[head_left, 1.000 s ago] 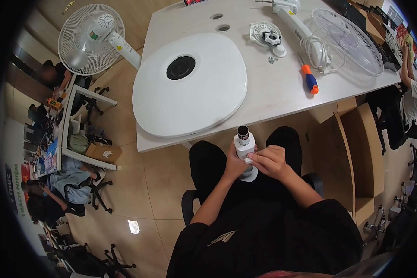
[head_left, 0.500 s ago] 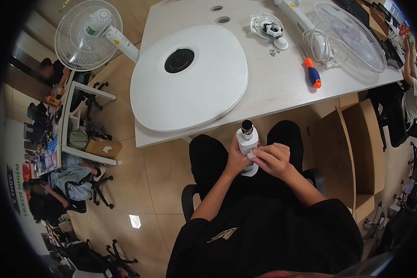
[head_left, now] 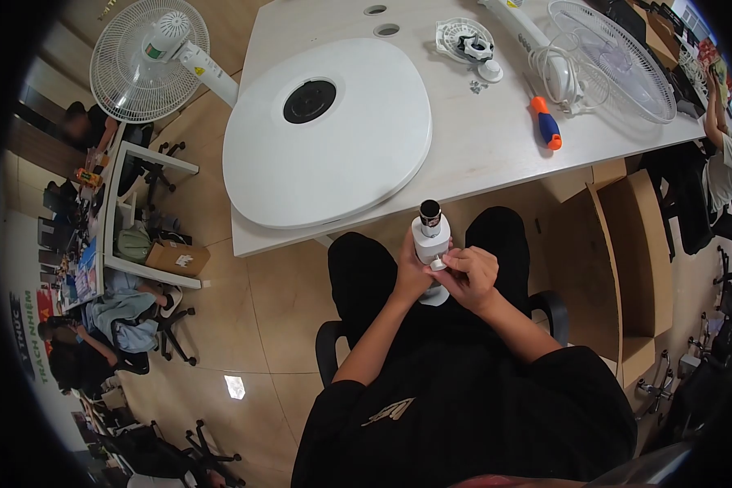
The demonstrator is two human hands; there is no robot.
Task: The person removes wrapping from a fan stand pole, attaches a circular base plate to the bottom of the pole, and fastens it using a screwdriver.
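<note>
Between my knees stands a white fan pole point(head_left: 430, 244), upright, with a shiny metal tube and black tip at its top. My left hand point(head_left: 412, 278) is wrapped round its body from the left. On the near side of the pole, my right hand point(head_left: 472, 273) pinches a small white knob point(head_left: 437, 263) with thumb and fingers. The knob touches or sits very close to the pole; whether it is threaded in I cannot tell. Beyond, on the table point(head_left: 472, 163), lies a large white rounded fan base point(head_left: 358, 154) with a black round centre.
A blue and orange screwdriver point(head_left: 546, 126), small metal screws point(head_left: 477, 86), a white round fan part point(head_left: 464, 41) and a fan with grille point(head_left: 614, 61) and coiled cord lie on the table. An open cardboard box point(head_left: 586, 260) stands right. Another standing fan point(head_left: 150, 61) is left.
The right hand's fingers have shifted around the knob, which now shows more of its round face. The view has moved slightly; the left hand keeps its hold.
</note>
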